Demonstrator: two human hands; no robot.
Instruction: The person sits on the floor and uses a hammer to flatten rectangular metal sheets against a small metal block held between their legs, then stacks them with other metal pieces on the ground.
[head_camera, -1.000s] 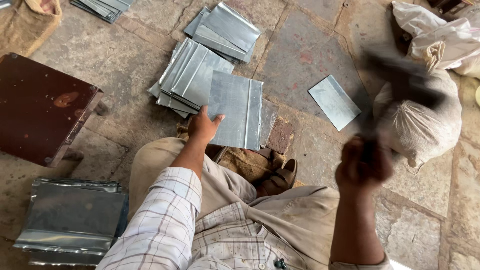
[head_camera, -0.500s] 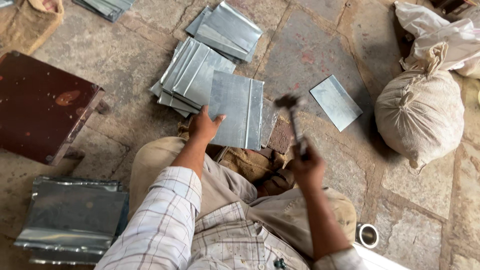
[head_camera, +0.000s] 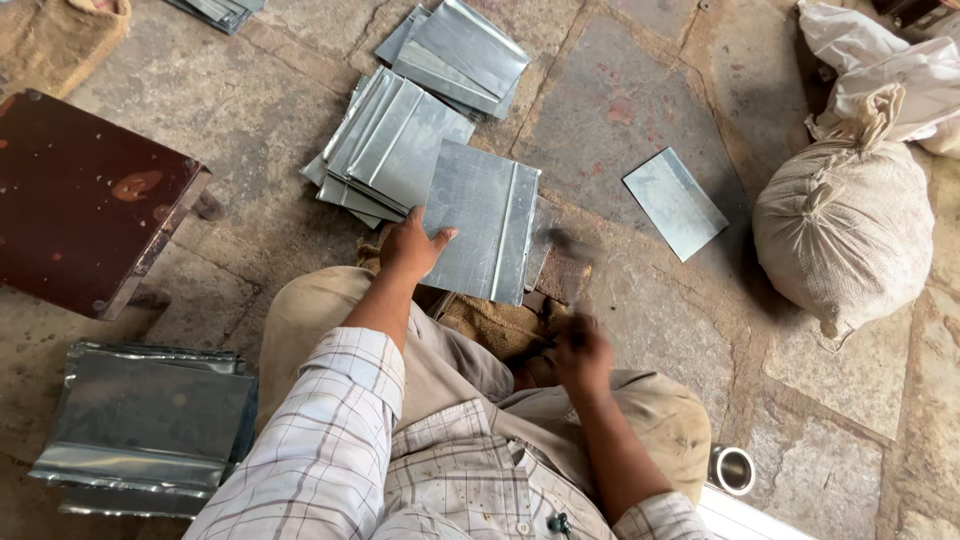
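Note:
I sit on a stone floor with a folded grey metal sheet (head_camera: 485, 220) lying in front of my knees. My left hand (head_camera: 410, 245) presses flat on its near left corner, thumb on the metal. My right hand (head_camera: 583, 352) grips the handle of a hammer (head_camera: 562, 262). The hammer is blurred, and its head is down at the sheet's right edge, over a small dark block (head_camera: 563, 278). Below the sheet lies brown sacking (head_camera: 495, 325).
A pile of similar sheets (head_camera: 395, 140) lies just beyond, another pile (head_camera: 462, 45) farther back, and a single sheet (head_camera: 675, 203) to the right. Bent sheets (head_camera: 145, 425) lie at lower left, a dark red stool (head_camera: 85, 195) at left, tied sacks (head_camera: 845, 225) at right, a metal tube (head_camera: 733, 468) by my right knee.
My right hand has swung the hammer down from high on the right to the sheet's right edge. My left hand has stayed on the sheet.

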